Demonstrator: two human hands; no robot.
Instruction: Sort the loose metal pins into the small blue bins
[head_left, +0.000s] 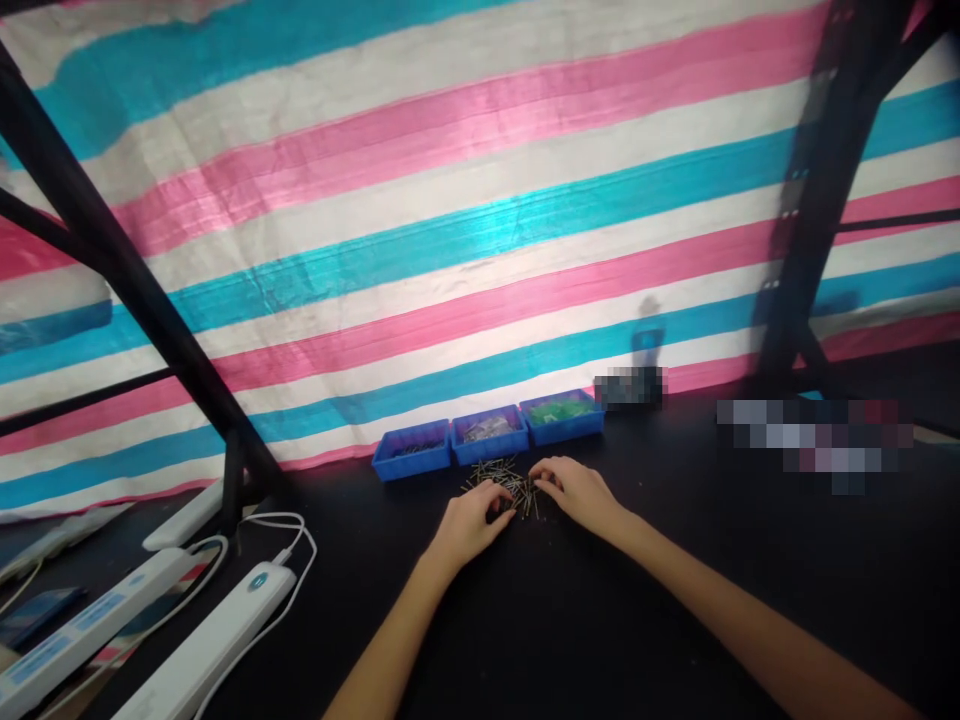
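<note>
A loose pile of thin metal screws or nails point(499, 476) lies on the black tabletop, just in front of three blue bins. At the pile's near left edge is my left hand point(472, 522), its fingers curled and its thumb apart from them, with a dark gap between. My right hand point(577, 490) rests at the pile's right edge, thumb and fingertips brought close together; whatever is between them is too small to make out. Dark small parts fill the left bin point(412, 463), clear pieces the middle bin point(491, 445), and green pieces the right bin point(568, 429).
White power strips point(225, 635) and a white cable point(306, 550) lie on the left. Dark metal frame posts point(150, 290) rise at both sides before a striped tarp point(465, 230). Blurred-out items sit at the back right of the table point(675, 620).
</note>
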